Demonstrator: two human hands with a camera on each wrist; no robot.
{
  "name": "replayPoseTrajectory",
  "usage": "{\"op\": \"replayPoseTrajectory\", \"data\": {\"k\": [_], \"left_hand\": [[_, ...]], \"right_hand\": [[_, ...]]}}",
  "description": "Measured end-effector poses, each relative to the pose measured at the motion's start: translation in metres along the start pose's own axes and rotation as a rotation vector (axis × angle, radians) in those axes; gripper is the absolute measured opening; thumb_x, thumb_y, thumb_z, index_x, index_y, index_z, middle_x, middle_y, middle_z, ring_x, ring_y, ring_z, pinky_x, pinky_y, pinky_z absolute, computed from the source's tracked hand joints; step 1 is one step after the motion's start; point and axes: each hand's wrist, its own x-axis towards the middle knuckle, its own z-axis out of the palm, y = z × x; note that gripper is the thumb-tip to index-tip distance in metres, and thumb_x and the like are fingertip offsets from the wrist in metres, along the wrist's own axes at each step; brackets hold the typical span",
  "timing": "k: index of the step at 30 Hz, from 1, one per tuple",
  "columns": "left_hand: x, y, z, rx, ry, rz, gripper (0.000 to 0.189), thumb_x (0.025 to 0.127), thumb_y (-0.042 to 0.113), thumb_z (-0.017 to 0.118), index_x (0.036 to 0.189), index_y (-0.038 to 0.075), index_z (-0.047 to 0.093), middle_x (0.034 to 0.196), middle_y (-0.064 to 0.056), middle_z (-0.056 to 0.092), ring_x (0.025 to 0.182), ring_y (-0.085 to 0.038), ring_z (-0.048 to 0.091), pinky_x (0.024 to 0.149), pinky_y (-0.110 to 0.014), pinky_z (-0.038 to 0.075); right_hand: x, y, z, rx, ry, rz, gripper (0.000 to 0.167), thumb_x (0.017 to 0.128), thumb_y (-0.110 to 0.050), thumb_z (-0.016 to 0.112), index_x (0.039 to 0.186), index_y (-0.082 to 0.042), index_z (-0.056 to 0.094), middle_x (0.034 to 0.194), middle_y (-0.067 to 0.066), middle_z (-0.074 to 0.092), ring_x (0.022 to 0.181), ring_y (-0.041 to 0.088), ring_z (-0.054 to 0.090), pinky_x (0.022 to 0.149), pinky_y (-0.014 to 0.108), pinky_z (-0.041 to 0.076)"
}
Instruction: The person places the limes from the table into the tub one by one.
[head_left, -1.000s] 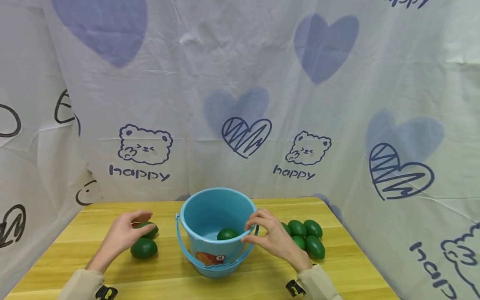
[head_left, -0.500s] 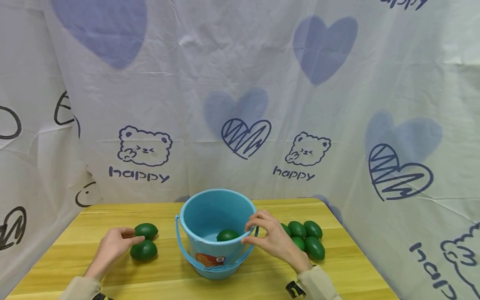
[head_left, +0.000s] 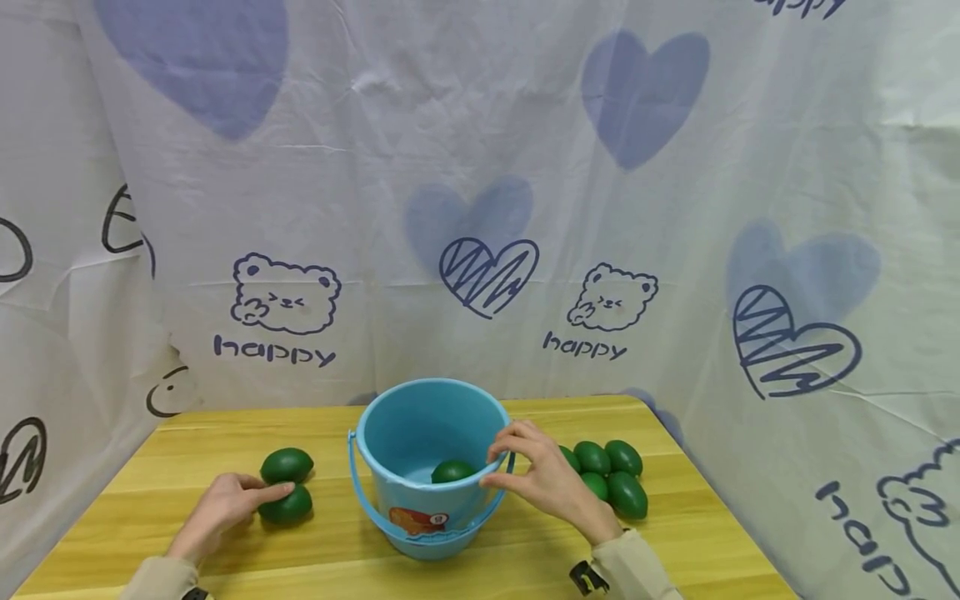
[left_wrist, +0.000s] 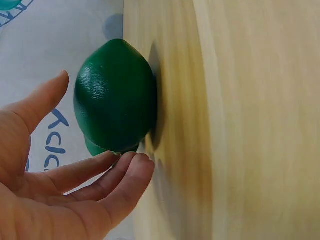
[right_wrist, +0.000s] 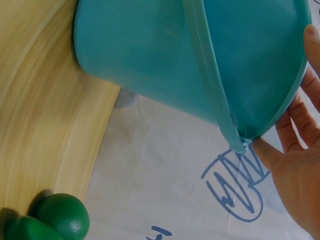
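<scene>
My left hand [head_left: 228, 506] is at the nearer of two dark green limes on the left of the table. In the left wrist view the thumb stands apart from this near lime [left_wrist: 116, 92], while the fingertips [left_wrist: 142, 165] reach its lower end. Just behind it lies the far lime [head_left: 287, 465]. A light blue bucket [head_left: 420, 546] stands upright in the middle, its handle [head_left: 367, 500] hanging down in front. Inside it, one lime [head_left: 453, 472] shows. My right hand [head_left: 546, 475] grips the bucket's right rim, fingers over the edge and thumb outside.
Several more limes [head_left: 628, 494] lie grouped on the right of the wooden table [head_left: 337, 575], behind the right hand. A white printed cloth [head_left: 465, 350] hangs behind the table and along its sides.
My left hand has come away from above the far lime, going left and toward me, then in to the near lime. The right hand has stayed on the bucket rim.
</scene>
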Motion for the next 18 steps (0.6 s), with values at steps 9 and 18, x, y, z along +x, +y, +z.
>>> {"op": "replayPoseTrajectory", "data": {"k": [9,18], "left_hand": [[0.0034,-0.0011,0.0048,0.000,-0.039,-0.003,0.089,0.073,0.053,0.081,0.122,-0.017,0.053,0.108,-0.022,0.058,0.080,-0.021,0.050,0.066,-0.029,0.048],[0.0027,0.0005,0.0089,0.022,-0.051,0.038,0.081,0.075,0.046,0.083,0.121,-0.015,0.056,0.115,-0.026,0.058,0.088,-0.025,0.052,0.069,-0.032,0.049]], "right_hand": [[-0.0002,-0.0008,0.0002,0.012,0.001,0.004,0.023,0.079,-0.038,0.079,0.092,-0.021,0.069,0.101,-0.014,0.058,0.104,0.008,0.054,0.089,0.033,0.054],[-0.0008,0.0006,0.0005,0.014,0.001,0.001,0.024,0.079,-0.037,0.080,0.092,-0.020,0.069,0.101,-0.014,0.058,0.103,0.008,0.053,0.087,0.036,0.054]]}}
